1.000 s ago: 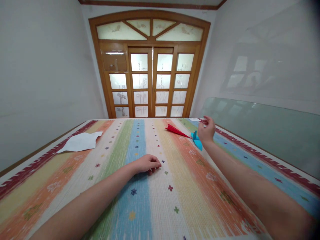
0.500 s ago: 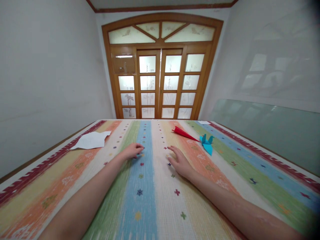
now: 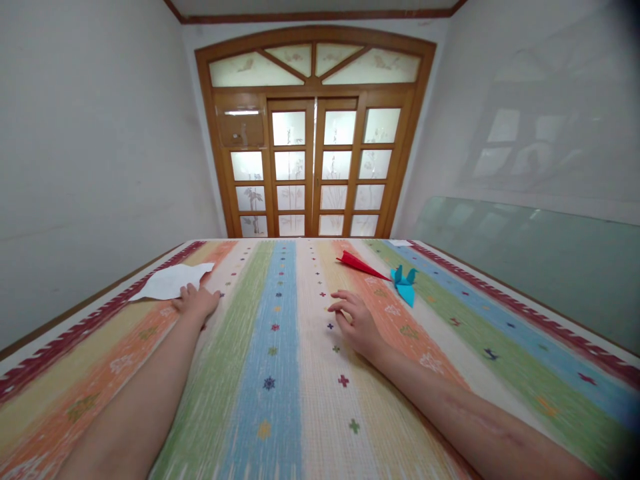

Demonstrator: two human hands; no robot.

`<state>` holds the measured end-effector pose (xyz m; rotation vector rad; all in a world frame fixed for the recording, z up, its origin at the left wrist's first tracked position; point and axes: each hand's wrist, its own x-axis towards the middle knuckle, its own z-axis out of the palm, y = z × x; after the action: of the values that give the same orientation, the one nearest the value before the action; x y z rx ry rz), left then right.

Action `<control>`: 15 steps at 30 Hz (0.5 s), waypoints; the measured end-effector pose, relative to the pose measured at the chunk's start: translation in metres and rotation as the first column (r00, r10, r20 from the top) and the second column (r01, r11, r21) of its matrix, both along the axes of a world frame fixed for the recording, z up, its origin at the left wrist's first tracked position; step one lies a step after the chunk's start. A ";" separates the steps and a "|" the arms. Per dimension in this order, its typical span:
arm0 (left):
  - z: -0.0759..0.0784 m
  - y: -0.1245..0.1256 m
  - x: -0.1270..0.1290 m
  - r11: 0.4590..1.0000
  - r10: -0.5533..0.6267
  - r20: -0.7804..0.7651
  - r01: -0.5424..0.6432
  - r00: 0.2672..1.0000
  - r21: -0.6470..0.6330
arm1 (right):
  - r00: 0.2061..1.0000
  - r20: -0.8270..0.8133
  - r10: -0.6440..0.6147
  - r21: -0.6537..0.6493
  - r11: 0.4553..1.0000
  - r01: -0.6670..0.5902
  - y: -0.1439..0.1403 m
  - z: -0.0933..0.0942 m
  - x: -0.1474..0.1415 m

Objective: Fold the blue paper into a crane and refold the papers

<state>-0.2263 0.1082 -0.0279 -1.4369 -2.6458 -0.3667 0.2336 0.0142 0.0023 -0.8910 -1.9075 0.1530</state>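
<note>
Where the striped tablecloth spreads, the white sheet of paper lies toward the left, just beyond the left hand, whose fingertips overlap its near right edge, though I cannot tell whether they grip; the right hand is near the middle, fingers apart; beyond it, the red paper dart tapers toward the blue origami crane.

The cloth-covered table is stretching forward around both hands in long coloured bands. A white sheet is lying just past the left hand, whose fingers are overlapping its near edge in view. Beyond the right hand, a red fold is pointing its tip rightward at a blue crane; farther off, a white slip is lying by the far edge.
</note>
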 end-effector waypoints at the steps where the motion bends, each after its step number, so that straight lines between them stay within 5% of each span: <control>1: -0.001 0.000 -0.004 1.000 0.012 0.017 -0.012 1.000 -0.009 | 1.000 0.002 0.013 0.009 1.000 -0.013 -0.002 0.001 0.000; 10: 0.014 -0.010 0.013 0.994 0.009 -0.050 -0.003 0.999 0.111 | 0.999 0.007 0.038 -0.027 0.999 -0.037 -0.002 -0.001 0.000; 15: 0.043 -0.019 0.041 0.961 -0.152 -0.236 0.199 0.960 0.191 | 0.998 0.037 0.059 -0.040 0.998 -0.058 0.000 -0.002 0.000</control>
<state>-0.1849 0.0893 0.0148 -1.5485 -2.2385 -0.4635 0.2333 0.0140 0.0000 -0.8694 -1.9728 0.2102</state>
